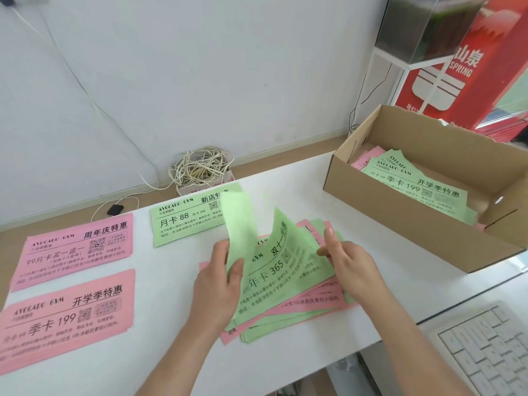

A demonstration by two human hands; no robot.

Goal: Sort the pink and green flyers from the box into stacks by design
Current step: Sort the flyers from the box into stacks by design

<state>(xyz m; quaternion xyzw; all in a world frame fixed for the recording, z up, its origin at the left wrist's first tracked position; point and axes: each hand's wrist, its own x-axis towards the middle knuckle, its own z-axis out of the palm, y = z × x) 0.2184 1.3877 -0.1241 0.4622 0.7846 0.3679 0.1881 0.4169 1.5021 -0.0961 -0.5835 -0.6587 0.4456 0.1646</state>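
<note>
Sorting gym flyers at the white table [160, 352], you raise a green flyer [238, 218] off the mixed pile [300, 308] with your left hand [221, 284]. Thumb and curled fingers pinch its lower edge, and its blank back stands nearly upright. Just beside it, the 365 flyer [281, 252], also green, bows upward between both hands. Your right hand [347, 262] pinches its right edge with curled fingers, the index finger pointing straight up. The pile under your hands is a loose fan of pink and green sheets lying flat at the table's middle.

Three sorted stacks lie to your left, apart from one another: a green stack [183, 221] near the wall, an upper pink stack [77, 250] and a lower pink stack [65, 315] at the near left edge. The cardboard box [400, 207] sits open at the far right of the table, well apart from the pile. A green sheet [414, 181] lies on top inside it, with pink sheets [367, 157] showing beneath at the back corner.

A tangle of white cable [197, 167] rests against the wall behind the green stack, a white keyboard [491, 347] sits at the lower right, and a red panel [445, 72] stands behind the box
</note>
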